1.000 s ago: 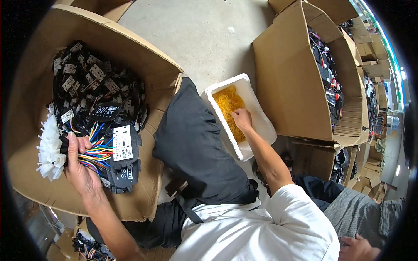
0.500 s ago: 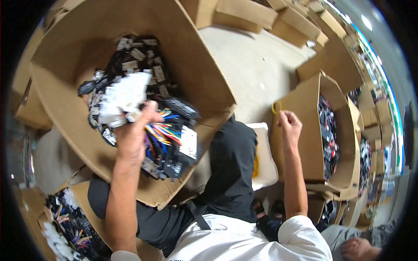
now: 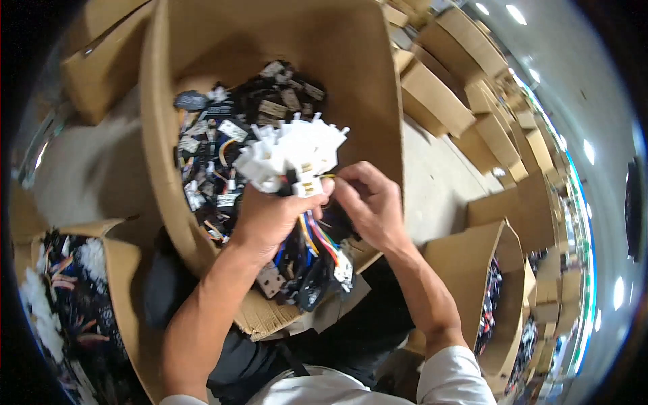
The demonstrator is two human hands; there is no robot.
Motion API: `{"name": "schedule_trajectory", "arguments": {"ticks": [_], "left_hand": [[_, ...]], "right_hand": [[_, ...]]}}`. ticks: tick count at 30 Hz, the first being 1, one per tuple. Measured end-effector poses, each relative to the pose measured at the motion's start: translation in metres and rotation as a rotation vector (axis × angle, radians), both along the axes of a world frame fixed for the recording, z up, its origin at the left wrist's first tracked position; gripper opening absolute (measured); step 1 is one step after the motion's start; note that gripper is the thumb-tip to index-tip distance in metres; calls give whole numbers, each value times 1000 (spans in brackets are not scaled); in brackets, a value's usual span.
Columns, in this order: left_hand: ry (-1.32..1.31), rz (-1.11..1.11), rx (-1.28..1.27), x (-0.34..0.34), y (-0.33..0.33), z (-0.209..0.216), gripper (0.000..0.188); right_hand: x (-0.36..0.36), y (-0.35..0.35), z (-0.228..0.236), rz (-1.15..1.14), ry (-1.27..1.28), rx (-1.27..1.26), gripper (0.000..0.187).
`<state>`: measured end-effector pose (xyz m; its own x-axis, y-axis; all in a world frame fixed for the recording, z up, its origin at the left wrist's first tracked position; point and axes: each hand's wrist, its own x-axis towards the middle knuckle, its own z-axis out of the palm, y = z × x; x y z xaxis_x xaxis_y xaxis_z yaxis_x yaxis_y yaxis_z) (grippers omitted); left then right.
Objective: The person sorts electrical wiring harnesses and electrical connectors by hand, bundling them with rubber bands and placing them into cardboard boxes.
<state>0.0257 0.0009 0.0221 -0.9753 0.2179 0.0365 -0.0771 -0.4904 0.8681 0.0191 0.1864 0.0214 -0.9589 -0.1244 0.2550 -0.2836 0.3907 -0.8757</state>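
Observation:
My left hand is closed around a bundle of wire harnesses, holding it up over a large cardboard box. White plastic connectors cluster above the hand. Multicoloured wires and black sleeved ends with white labels hang below it. My right hand pinches a thin yellow band against the bundle's right side, close to the left fingertips. Much of the band is hidden by the fingers and connectors, so how far it goes round cannot be seen. Black harnesses with labels fill the box's bottom.
At the lower left stands another carton holding harnesses and white connectors. An open carton with dark harnesses is at the right. More cardboard boxes line the far right over a pale floor.
My right hand has come in from the right with the yellow band and now meets the bundle. The bundle stays in my left hand. The view has shifted, so the box appears further right.

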Motion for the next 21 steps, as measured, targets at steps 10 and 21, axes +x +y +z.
{"name": "schedule_trajectory", "arguments": {"ticks": [10, 21], "left_hand": [[-108, 81, -11, -1, 29, -25, 14], [809, 355, -812, -9, -3, -74, 31]], "right_hand": [[7, 14, 17, 89, -539, -1133, 9], [15, 37, 46, 587, -539, -1054, 85]]}}
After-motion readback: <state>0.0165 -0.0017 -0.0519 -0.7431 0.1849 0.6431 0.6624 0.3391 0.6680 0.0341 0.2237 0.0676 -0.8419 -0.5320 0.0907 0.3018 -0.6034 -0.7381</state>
